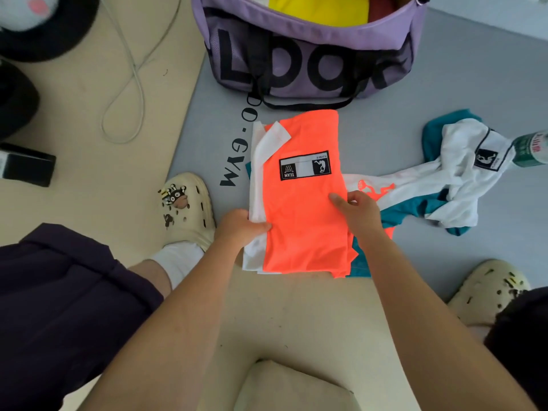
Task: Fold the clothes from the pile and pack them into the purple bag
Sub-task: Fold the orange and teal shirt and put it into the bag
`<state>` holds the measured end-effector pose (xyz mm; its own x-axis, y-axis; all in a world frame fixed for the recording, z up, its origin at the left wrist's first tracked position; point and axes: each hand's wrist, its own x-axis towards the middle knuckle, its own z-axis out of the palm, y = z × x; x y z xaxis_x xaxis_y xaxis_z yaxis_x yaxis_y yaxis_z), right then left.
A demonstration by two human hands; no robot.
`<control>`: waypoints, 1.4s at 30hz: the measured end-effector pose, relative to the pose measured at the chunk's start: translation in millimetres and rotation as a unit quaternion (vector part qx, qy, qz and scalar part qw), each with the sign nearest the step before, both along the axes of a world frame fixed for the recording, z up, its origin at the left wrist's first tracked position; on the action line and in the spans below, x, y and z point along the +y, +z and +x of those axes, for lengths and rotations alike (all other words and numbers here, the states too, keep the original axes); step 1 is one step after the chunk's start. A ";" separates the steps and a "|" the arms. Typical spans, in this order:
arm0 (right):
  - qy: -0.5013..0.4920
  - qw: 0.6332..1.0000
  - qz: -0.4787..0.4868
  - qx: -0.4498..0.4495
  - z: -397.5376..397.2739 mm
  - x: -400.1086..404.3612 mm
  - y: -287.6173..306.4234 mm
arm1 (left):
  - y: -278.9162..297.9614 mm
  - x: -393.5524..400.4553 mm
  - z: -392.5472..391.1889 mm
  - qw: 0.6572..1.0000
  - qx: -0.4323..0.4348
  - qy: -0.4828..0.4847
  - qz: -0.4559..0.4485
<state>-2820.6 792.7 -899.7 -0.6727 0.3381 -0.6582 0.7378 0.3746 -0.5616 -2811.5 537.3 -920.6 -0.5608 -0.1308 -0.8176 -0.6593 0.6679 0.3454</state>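
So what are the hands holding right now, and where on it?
Both hold the folded orange garment: the left hand grips its left edge, thumb on top, and the right hand pinches its right edge.

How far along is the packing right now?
Done: yellow and red clothes already sit in the open purple bag. In hand: the left hand and right hand grip the folded orange garment. Left: the white-and-teal garment lies unfolded on the grey mat.
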 end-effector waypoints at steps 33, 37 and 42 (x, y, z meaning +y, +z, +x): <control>0.022 0.993 0.061 0.096 -95.9 13.0 -5.6 | -2.0 8.9 -47.5 0.984 0.139 0.088 -0.060; 0.014 0.990 0.089 0.107 -27.8 6.3 0.6 | 1.9 6.6 5.6 0.985 0.096 0.125 -0.064; -0.019 0.997 0.076 0.030 48.8 -5.0 -4.2 | 7.4 8.1 47.3 0.987 0.066 0.138 -0.055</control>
<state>-2771.7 787.7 -903.9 -0.6937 0.4564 -0.5571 0.7202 0.4312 -0.5435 -2764.2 545.4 -913.2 -0.5927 -0.3773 -0.7116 -0.7752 0.5070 0.3768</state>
